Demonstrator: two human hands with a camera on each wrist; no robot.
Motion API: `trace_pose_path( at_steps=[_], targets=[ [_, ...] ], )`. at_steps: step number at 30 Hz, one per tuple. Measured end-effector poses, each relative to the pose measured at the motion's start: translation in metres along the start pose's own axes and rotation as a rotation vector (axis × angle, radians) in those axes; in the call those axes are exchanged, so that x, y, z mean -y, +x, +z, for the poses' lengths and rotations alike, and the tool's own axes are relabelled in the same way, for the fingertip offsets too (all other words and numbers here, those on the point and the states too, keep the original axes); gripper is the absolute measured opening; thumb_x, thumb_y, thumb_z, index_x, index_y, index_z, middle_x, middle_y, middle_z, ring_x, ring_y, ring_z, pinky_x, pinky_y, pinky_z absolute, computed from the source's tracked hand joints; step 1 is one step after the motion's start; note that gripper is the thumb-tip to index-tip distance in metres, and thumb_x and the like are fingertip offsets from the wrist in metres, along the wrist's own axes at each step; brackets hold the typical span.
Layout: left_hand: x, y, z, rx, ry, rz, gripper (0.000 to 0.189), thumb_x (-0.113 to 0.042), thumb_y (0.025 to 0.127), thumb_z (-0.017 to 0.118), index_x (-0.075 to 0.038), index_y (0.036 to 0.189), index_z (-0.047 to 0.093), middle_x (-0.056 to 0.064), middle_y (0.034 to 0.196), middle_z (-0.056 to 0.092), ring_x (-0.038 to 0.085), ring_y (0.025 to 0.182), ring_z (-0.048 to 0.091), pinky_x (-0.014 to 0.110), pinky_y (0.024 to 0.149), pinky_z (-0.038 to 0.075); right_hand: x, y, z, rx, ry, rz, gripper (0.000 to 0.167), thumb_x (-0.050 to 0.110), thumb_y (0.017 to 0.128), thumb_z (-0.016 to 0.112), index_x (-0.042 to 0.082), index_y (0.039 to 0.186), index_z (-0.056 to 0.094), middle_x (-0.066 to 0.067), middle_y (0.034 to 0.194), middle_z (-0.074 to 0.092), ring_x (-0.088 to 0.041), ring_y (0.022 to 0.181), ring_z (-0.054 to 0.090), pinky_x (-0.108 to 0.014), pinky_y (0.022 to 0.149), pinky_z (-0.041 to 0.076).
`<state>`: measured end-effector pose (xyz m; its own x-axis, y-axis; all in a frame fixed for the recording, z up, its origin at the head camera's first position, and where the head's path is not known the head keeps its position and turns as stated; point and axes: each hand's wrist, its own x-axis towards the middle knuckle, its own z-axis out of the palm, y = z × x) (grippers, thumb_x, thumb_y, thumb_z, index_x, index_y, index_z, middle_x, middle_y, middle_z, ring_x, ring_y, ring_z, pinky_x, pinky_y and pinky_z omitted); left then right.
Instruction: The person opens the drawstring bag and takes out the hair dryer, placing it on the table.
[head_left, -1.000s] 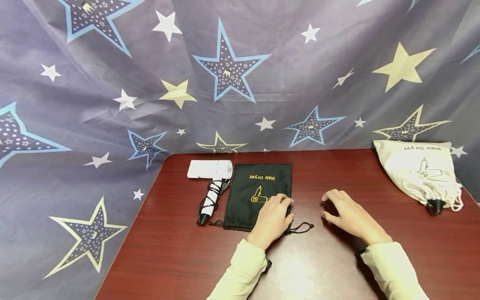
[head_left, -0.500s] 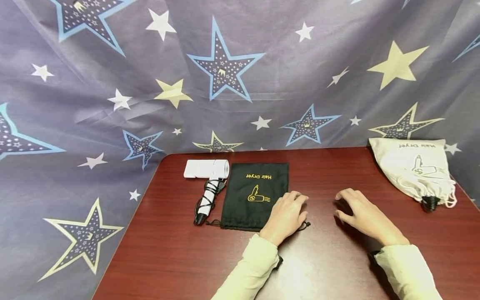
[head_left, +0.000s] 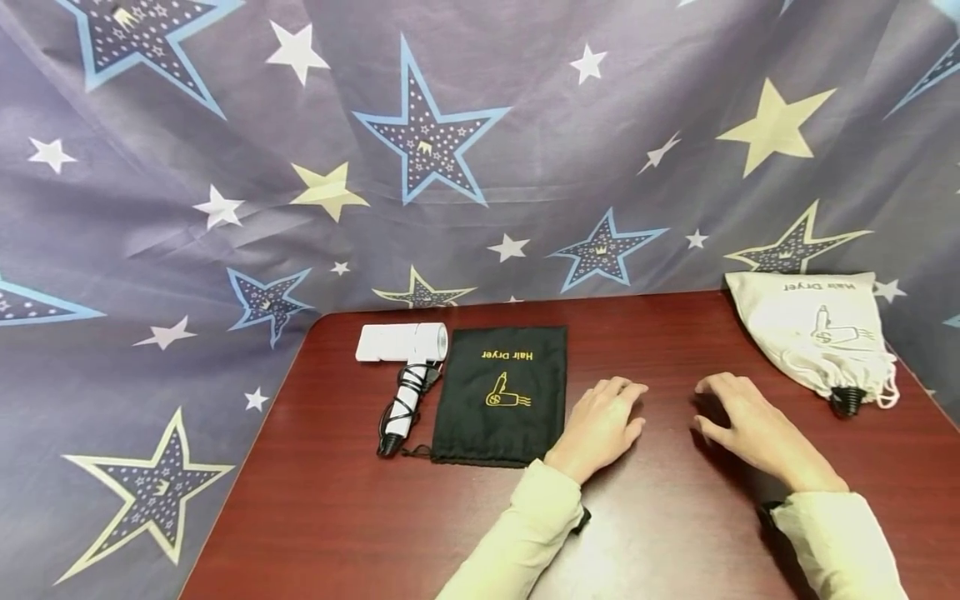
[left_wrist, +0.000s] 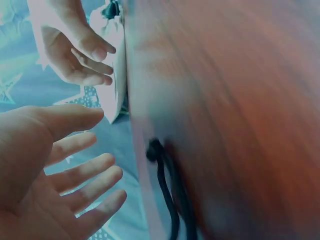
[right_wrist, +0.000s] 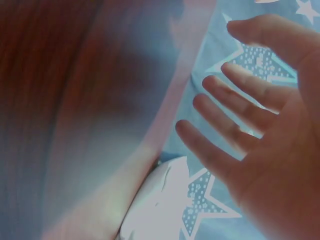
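My left hand (head_left: 600, 427) hovers by the lower right corner of a flat black drawstring bag (head_left: 498, 400) marked "Hair Dryer", its fingers relaxed and holding nothing. In the left wrist view, the bag's black drawcord (left_wrist: 170, 195) lies below the spread fingers. To the right, my right hand (head_left: 761, 433) is held over the table with loosely bent fingers and nothing in them. Left of the black bag lies a white hair dryer (head_left: 405, 343), its black cord wound round the handle. A filled white drawstring bag (head_left: 813, 329) sits at the back right, a black ribbed end (head_left: 847, 401) poking from its mouth.
Everything lies on a reddish-brown wooden table (head_left: 322, 517). Behind it and at the left hangs a grey-purple cloth (head_left: 547, 167) with stars, close to the table's back edge.
Both hands have moved to the right, the left one off the black bag's printed face. The view has turned slightly right. The bags and hair dryer keep their places on the table.
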<state>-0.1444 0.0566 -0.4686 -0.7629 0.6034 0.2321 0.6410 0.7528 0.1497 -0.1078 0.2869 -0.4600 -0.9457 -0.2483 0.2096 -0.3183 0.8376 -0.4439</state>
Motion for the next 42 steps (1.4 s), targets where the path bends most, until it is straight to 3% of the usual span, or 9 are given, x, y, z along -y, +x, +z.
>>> trace_pose_path(
  at_steps=[9, 18, 29, 42],
  targets=[
    [-0.016, 0.018, 0.004, -0.009, 0.04, 0.042, 0.043, -0.034, 0.093, 0.068, -0.023, 0.134, 0.06, -0.007, 0.125, 0.062, 0.011, 0.115, 0.059, 0.024, 0.095, 0.047, -0.019, -0.008, -0.007, -0.084, -0.035, -0.048, 0.039, 0.012, 0.078, 0.08, 0.0, 0.108, 0.059, -0.016, 0.106, 0.06, -0.036, 0.101, 0.051, -0.049, 0.085, 0.039],
    [-0.033, 0.037, 0.006, 0.032, 0.016, 0.064, 0.043, -0.036, 0.095, 0.065, -0.026, 0.136, 0.058, -0.01, 0.128, 0.06, 0.009, 0.117, 0.058, 0.021, 0.094, 0.046, -0.035, -0.016, -0.02, -0.167, -0.054, -0.084, 0.037, 0.002, 0.072, 0.079, -0.003, 0.103, 0.059, -0.018, 0.099, 0.061, -0.037, 0.095, 0.054, -0.047, 0.082, 0.036],
    [-0.053, 0.059, 0.006, 0.052, 0.032, 0.106, 0.044, -0.038, 0.096, 0.062, -0.028, 0.139, 0.055, -0.012, 0.129, 0.058, 0.007, 0.116, 0.057, 0.02, 0.095, 0.045, -0.046, -0.017, -0.032, -0.216, -0.089, -0.114, 0.043, -0.004, 0.067, 0.079, -0.005, 0.104, 0.058, -0.019, 0.097, 0.058, -0.037, 0.094, 0.052, -0.044, 0.083, 0.034],
    [-0.072, 0.088, 0.001, 0.072, 0.038, 0.151, 0.044, -0.039, 0.097, 0.061, -0.03, 0.139, 0.053, -0.013, 0.129, 0.057, 0.005, 0.118, 0.056, 0.018, 0.096, 0.044, -0.062, -0.026, -0.053, -0.248, -0.1, -0.054, 0.047, -0.008, 0.068, 0.075, -0.009, 0.11, 0.055, -0.03, 0.103, 0.059, -0.047, 0.096, 0.052, -0.053, 0.083, 0.034]
  ],
)
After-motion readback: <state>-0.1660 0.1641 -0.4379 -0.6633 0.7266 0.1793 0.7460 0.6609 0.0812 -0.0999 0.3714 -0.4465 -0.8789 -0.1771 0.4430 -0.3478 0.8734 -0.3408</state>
